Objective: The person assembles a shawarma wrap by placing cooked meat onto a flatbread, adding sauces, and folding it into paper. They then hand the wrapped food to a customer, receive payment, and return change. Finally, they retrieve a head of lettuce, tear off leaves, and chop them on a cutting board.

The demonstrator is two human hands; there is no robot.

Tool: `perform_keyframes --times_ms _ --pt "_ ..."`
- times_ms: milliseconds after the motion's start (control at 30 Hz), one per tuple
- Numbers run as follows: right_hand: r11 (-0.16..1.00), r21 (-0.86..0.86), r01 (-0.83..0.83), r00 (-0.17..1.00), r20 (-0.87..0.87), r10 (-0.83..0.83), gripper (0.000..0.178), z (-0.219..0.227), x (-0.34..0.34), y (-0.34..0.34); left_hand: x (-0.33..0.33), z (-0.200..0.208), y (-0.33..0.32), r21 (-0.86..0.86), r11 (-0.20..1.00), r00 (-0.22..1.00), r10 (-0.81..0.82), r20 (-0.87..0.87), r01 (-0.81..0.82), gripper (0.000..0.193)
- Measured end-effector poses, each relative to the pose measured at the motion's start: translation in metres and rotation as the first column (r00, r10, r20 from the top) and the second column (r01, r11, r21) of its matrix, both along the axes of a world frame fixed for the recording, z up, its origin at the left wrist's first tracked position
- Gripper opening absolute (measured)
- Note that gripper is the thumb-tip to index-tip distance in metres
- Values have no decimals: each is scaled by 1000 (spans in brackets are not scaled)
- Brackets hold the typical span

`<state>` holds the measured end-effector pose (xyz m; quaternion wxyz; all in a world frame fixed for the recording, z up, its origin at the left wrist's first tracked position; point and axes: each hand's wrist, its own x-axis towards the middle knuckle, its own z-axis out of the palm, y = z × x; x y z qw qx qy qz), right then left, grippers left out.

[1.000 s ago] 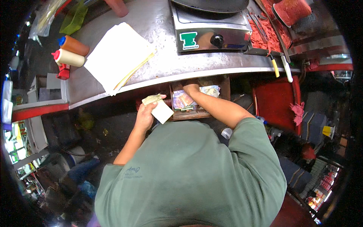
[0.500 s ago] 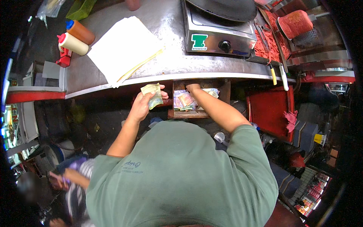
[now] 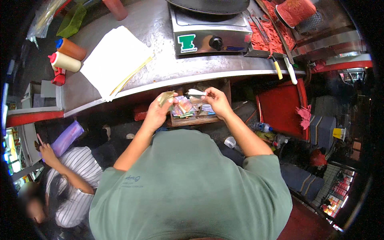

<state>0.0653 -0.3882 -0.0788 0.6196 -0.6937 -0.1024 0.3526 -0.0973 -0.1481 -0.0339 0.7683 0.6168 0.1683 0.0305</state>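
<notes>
My left hand (image 3: 157, 113) is closed on a folded greenish-yellow banknote (image 3: 165, 97), held over the left side of an open wooden drawer (image 3: 199, 121). In the fingers of my right hand (image 3: 219, 105) is a pale banknote (image 3: 195, 92), pinched by its right end above the drawer's far part. Below and between the hands lie several loose banknotes (image 3: 183, 105), purple, orange and green, piled inside the drawer. My fingers and the held notes hide part of what lies there.
Above the drawer runs a metal counter (image 3: 160, 75) with white paper sheets (image 3: 116, 60), sauce bottles (image 3: 67, 62) and a steel stove (image 3: 214, 37). Knife handles (image 3: 289, 71) jut over its edge beside shredded red food (image 3: 266, 38). At left, a person in stripes (image 3: 78, 168) holds a purple packet (image 3: 69, 138).
My right hand has come up out of the drawer with a pale banknote. My left hand has turned its note, now seen more edge-on. The person at left has raised the purple packet.
</notes>
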Motion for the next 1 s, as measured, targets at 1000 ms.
perform_keyframes --times_ms 1000 --pt "924 76 376 924 -106 -367 48 13 -8 -6 53 -27 -32 471 876 989 -44 -141 106 33"
